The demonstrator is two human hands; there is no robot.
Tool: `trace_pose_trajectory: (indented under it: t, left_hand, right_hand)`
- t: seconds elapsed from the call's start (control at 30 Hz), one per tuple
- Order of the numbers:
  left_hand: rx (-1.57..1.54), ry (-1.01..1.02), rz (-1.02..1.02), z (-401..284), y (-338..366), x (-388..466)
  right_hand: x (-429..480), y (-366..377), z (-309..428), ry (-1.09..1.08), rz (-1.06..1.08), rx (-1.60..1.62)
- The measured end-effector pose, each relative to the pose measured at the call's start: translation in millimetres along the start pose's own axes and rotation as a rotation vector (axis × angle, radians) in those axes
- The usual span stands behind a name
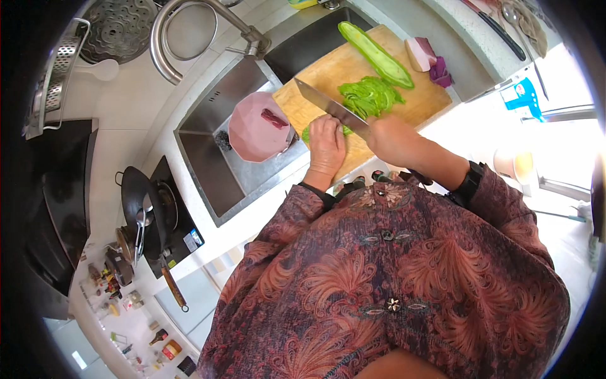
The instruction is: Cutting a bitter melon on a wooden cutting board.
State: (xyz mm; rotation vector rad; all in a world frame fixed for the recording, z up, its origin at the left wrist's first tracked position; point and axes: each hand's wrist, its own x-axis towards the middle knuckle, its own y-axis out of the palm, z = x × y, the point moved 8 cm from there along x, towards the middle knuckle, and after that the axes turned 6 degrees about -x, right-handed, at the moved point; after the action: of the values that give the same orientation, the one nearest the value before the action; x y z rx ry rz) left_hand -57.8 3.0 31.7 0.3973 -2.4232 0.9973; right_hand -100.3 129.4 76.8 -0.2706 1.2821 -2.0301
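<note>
My right hand grips the handle end of a kitchen cleaver, its blade pointing away to the upper left over a wooden cutting board. Close against the blade, my left hand presses down on a green vegetable piece, mostly hidden under the fingers. Beyond the blade lies a heap of thin green slices. A long peeled green vegetable half, cut lengthwise, rests farther back on the board.
Left of the board, a pink basin with a dark red piece of meat sits in the steel sink. A pork chunk and purple piece lie right. A wok stands on the cooktop. A black-handled knife lies upper right.
</note>
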Motion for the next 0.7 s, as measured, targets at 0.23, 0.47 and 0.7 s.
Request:
trace_pose_trajectory:
  t: [0.23, 0.47, 0.7]
  left_hand:
    - [0.005, 0.029, 0.008, -2, 3, 1]
    - [-0.003, 0.035, 0.013, -2, 6, 1]
    - [0.0, 0.06, -0.003, -5, 1, 2]
  right_hand:
    - [17, 34, -5, 0.063, -0.019, 0.045]
    - [29, 17, -10, 0.051, -0.007, 0.003]
    - [5, 22, -9, -0.058, -0.04, 0.025]
